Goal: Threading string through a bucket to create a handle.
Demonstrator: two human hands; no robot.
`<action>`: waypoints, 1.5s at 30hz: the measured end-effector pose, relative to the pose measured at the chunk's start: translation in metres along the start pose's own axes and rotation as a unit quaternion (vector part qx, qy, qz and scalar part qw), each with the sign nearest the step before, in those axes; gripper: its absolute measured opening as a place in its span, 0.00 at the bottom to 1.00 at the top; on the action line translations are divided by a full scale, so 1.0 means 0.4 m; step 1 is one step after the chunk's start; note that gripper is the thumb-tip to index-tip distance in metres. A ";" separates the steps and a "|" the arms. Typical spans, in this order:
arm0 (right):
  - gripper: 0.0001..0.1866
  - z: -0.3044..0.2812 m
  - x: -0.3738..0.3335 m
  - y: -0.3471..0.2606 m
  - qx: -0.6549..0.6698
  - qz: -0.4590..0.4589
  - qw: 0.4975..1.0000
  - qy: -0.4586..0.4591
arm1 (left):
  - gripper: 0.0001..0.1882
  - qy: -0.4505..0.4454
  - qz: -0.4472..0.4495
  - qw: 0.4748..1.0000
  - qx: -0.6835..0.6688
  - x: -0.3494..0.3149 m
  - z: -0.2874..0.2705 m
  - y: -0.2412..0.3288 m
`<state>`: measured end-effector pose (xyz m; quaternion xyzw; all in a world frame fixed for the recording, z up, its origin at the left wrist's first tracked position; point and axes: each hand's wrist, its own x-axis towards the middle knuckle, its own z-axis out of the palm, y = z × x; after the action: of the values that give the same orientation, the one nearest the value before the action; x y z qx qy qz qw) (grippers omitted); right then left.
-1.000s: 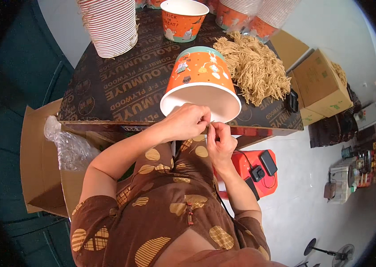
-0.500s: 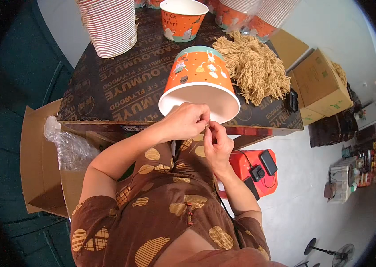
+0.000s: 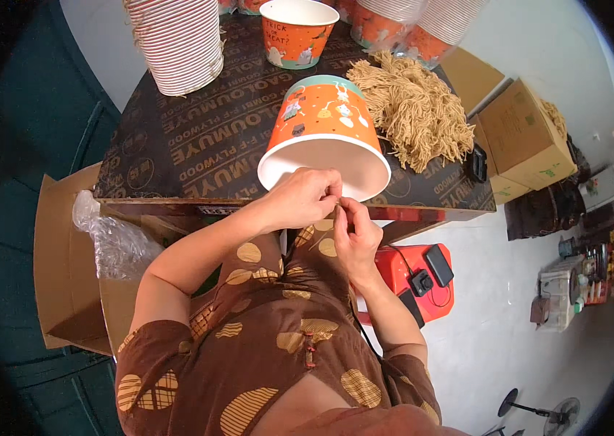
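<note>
A large orange paper bucket (image 3: 332, 120) with a teal base and printed Halloween figures lies on its side on the table's near edge, its white mouth toward me. At the lower rim of that mouth, my left hand (image 3: 303, 195) is closed in a pinch, its back toward me. My right hand (image 3: 358, 234) meets it just below, thumb and forefinger pinched together. Between the fingertips a small thin brownish bit shows; the fingers hide the rest of it. Beyond the bucket to the right sits a heap of tan cords (image 3: 419, 112).
The dark plywood table (image 3: 198, 138) also bears a tall stack of nested buckets (image 3: 180, 47), an upright orange bucket (image 3: 298, 36) and bagged bucket stacks (image 3: 430, 36). Cardboard boxes stand left (image 3: 67, 269) and right (image 3: 528, 138). A red stool (image 3: 434, 301) holds black devices beside me.
My fingertips have shifted only very slightly against each other. Both hands remain pinched at the bucket's rim, and the bucket lies practically where it was.
</note>
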<state>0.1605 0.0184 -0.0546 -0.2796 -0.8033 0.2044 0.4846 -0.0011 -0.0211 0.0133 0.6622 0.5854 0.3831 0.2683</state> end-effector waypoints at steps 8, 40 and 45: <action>0.14 -0.010 -0.017 -0.010 0.032 0.025 0.999 0.011 | 0.02 0.007 0.004 1.000 -0.002 -0.001 0.000 0.001; 0.15 -0.017 0.004 -0.008 -0.077 -0.111 0.991 0.005 | 0.03 0.013 -0.008 1.000 0.013 -0.002 0.002 0.006; 0.13 -0.008 0.010 -0.008 -0.056 -0.097 0.994 0.010 | 0.03 0.008 -0.014 1.000 0.008 -0.004 0.002 0.004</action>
<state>0.1611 0.0186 -0.0485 -0.2291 -0.8319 0.1090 0.4935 0.0002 -0.0230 0.0139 0.6526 0.6002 0.3800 0.2635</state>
